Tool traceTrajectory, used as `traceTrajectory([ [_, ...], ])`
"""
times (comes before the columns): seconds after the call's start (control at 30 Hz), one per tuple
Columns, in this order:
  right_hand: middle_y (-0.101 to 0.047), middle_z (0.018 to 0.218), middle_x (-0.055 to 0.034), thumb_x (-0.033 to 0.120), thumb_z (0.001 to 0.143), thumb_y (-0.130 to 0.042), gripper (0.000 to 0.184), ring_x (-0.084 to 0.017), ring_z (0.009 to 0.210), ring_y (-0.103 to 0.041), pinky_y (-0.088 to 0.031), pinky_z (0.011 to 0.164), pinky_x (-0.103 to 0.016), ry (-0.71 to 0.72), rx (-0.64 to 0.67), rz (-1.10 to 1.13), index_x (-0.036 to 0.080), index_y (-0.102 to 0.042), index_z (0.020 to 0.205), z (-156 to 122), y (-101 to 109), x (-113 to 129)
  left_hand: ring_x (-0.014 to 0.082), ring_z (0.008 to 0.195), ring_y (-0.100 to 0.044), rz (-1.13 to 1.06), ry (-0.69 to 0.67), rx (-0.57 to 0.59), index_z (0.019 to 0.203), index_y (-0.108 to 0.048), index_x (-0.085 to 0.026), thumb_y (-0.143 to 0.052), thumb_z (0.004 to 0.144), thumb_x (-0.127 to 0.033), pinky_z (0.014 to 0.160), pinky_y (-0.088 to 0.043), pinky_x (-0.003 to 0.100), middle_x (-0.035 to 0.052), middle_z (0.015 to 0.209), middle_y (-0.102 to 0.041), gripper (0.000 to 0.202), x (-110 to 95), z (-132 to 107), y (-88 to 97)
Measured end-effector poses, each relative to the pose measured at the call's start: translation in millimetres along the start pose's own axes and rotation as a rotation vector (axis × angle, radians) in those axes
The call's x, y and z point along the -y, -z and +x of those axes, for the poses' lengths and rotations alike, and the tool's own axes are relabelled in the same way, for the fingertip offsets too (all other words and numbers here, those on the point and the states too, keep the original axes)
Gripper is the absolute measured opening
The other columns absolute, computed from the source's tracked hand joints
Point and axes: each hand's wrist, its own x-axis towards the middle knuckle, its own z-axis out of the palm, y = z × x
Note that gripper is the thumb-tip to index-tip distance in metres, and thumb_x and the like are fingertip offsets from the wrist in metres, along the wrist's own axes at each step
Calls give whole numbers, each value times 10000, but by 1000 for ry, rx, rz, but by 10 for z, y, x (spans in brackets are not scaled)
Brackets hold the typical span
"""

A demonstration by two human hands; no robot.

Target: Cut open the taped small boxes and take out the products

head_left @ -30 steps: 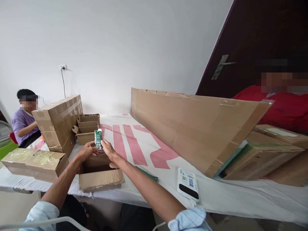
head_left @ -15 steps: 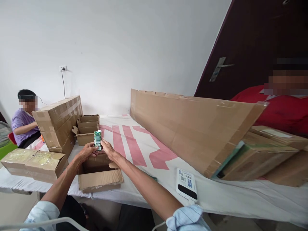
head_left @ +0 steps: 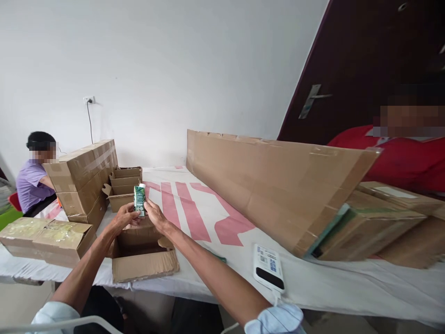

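Just above an open cardboard box (head_left: 145, 268), a green drink carton (head_left: 139, 202) with a white cap is held roughly upright, its lower part clamped between the left hand (head_left: 122, 220) and the right hand (head_left: 155, 216); the two hands are drawn close together, their fingers pressed to opposite sides of it; beyond them, a row of open-topped boxes (head_left: 121, 203) is set beside stacked taped boxes (head_left: 81, 178); to the right, a white device (head_left: 269, 264) with a cable attached is laid on the tablecloth (head_left: 232, 273), and a long cardboard panel (head_left: 267, 190) is stood on edge, a red-shirted person (head_left: 399, 160) being seen behind it.
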Motion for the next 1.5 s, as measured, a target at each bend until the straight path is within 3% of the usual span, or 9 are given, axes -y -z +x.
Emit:
traceTrajectory([
  [0.2, -727, 1348, -47, 518, 975, -545, 636, -267, 1158, -688, -589, 1012, -443, 171, 26, -15, 281, -559, 1565, -50, -14, 209, 190, 783, -670, 75, -104, -42, 1150, -694, -169, -854, 693, -482, 643, -540, 280, 53, 945, -725, 577, -212, -73, -15],
  [0.3, -649, 1504, -48, 498, 992, -552, 646, -287, 1451, -534, -401, 1255, -496, 300, -13, -81, 276, -527, 1598, -129, -47, 363, 204, 845, -654, 227, -245, -162, 1125, -684, -173, -836, 731, -416, 705, -531, 291, 35, 941, -705, 488, -341, -106, -77],
  [0.4, -555, 1611, -49, 493, 1039, -523, 622, -261, 1573, -394, -270, 1330, -490, 430, -21, -165, 288, -489, 1625, -231, -76, 606, 186, 824, -627, 430, -446, -315, 1045, -664, -162, -773, 831, -409, 739, -521, 295, 26, 917, -686, 345, -523, -135, -113],
  [0.57, -598, 1517, -86, 468, 1088, -476, 508, -252, 1442, -531, -432, 1231, -477, 744, -55, -343, 304, -558, 1562, -367, 93, 943, 201, 872, -658, 597, -788, -399, 1016, -658, -165, -795, 847, -413, 812, -556, 317, 49, 974, -705, 330, -834, -196, 85],
  [0.67, -700, 1306, -105, 466, 1091, -473, 418, -268, 1273, -631, -504, 1131, -484, 719, -146, -423, 266, -708, 1373, -399, 382, 768, 209, 894, -662, 691, -816, -439, 986, -672, -172, -801, 833, -387, 834, -565, 321, 52, 982, -709, 294, -847, -171, 333],
  [0.8, -759, 1062, -112, 578, 1061, -475, 499, -275, 1048, -713, -570, 957, -448, 307, -121, -356, 203, -773, 1201, -484, 738, 102, 213, 953, -667, 676, -579, -338, 1186, -661, -182, -782, 821, -393, 841, -575, 308, 53, 1078, -717, 439, -485, -6, 653],
  [0.97, -720, 1337, -150, 674, 978, -554, 626, -320, 1281, -658, -534, 1070, -467, 67, 4, -272, 201, -711, 1356, -722, 834, -497, 253, 1007, -707, 765, -185, -173, 1254, -674, -169, -740, 771, -379, 926, -561, 351, 47, 1082, -765, 530, 259, 229, 841],
  [1.2, -553, 1605, -139, 500, 902, -691, 716, -327, 1436, -557, -471, 1164, -493, -91, 86, -187, 223, -552, 1548, -908, 845, -410, 332, 1131, -731, 996, 10, -15, 1280, -716, -199, -706, 744, -229, 1002, -544, 401, 109, 1206, -796, 537, 843, 554, 777],
  [1.5, -703, 1433, -113, 292, 881, -638, 750, -299, 1279, -674, -550, 1084, -476, -226, -24, -195, 230, -495, 1615, -1019, 876, -271, 346, 1152, -724, 1000, 34, -174, 1229, -734, -214, -770, 710, -177, 978, -557, 412, 138, 1273, -772, 521, 1184, 1062, 818],
])
